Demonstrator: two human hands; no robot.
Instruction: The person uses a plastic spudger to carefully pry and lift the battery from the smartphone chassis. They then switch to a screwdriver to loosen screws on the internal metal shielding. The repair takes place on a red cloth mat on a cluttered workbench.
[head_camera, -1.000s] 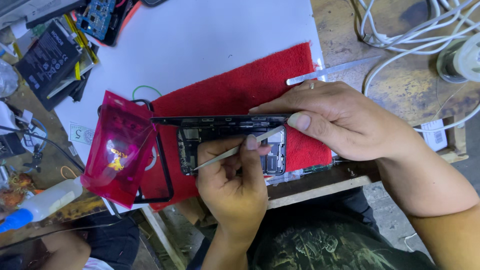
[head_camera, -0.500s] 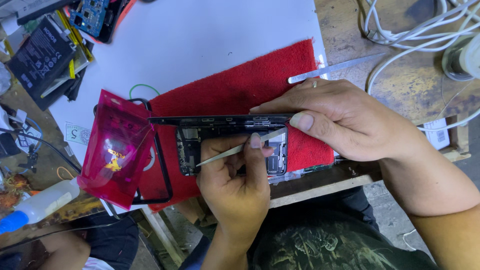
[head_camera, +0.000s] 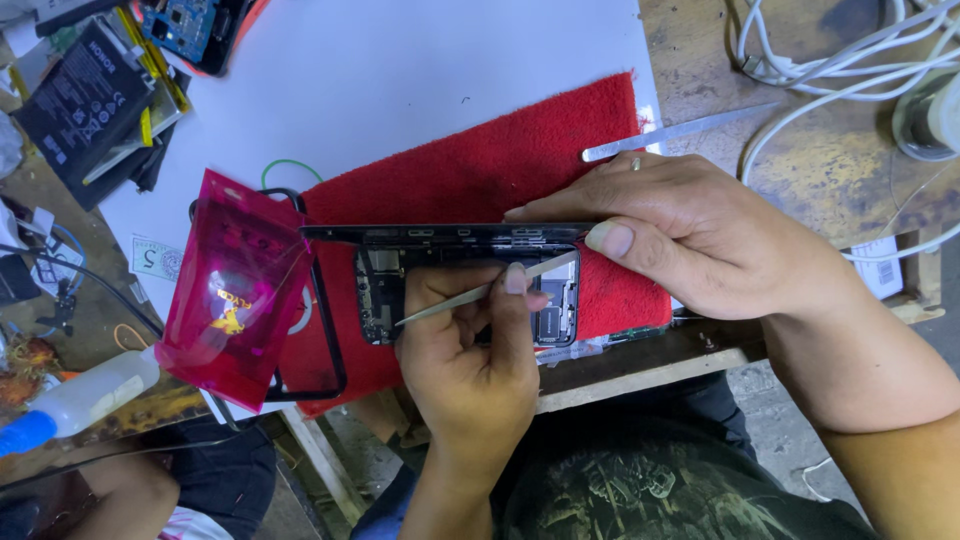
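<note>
Little has changed over the last second: the right hand (head_camera: 700, 240) still pinches the opened phone (head_camera: 460, 290) on edge over the red cloth (head_camera: 480, 170). Just below its fingers, the left hand (head_camera: 470, 350) keeps its fingers closed on a thin metal tool (head_camera: 480, 293), tip inside the phone, so the prying continues.

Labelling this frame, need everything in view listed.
phone: 1, black, opened, on its edge on the cloth
pry tool: 1, thin, silver, tip in the phone
cloth: 1, red, centre of the bench
pouch: 1, pink, see-through, left of the phone
metal strip: 1, silver, upper right of the cloth
cables: several, white, top right
battery: 1, black, top left
bottle: 1, white with a blue end, lower left
left hand: grip on the pry tool
right hand: grip on the phone's upper edge
</note>
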